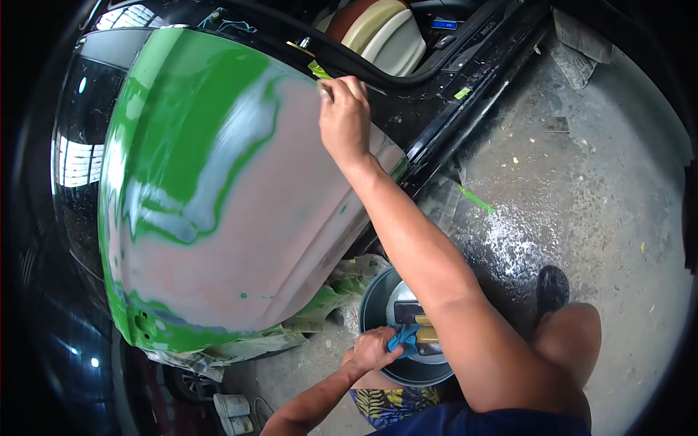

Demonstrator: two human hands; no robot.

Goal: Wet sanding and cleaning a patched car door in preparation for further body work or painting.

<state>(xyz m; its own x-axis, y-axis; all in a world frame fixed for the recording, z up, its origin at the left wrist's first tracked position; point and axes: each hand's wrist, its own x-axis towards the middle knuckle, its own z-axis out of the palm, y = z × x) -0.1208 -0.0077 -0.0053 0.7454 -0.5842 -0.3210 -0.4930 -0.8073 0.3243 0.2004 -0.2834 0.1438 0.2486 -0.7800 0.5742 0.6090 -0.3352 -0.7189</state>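
Observation:
A green car door [182,123] stands at the left, with a broad dull pinkish area and grey-white patches on its outer face. My right hand [345,120] reaches to the door's upper right edge, fingers curled together; a small edge of something shows at the fingertips, too little to name. Low in the middle, my left hand [376,350] grips a bunched blue cloth [404,340] over a round dark bucket [371,305]. Inside the bucket, partly behind my right arm, lie a dark block and yellowish-tan pieces.
Behind the door edge are the car's black sill [472,94] and light seat [392,43]. Crumpled masking paper [254,347] hangs along the door's lower edge. White splashes and a green tape strip [476,199] mark the concrete floor. White tubs [233,413] stand lower left.

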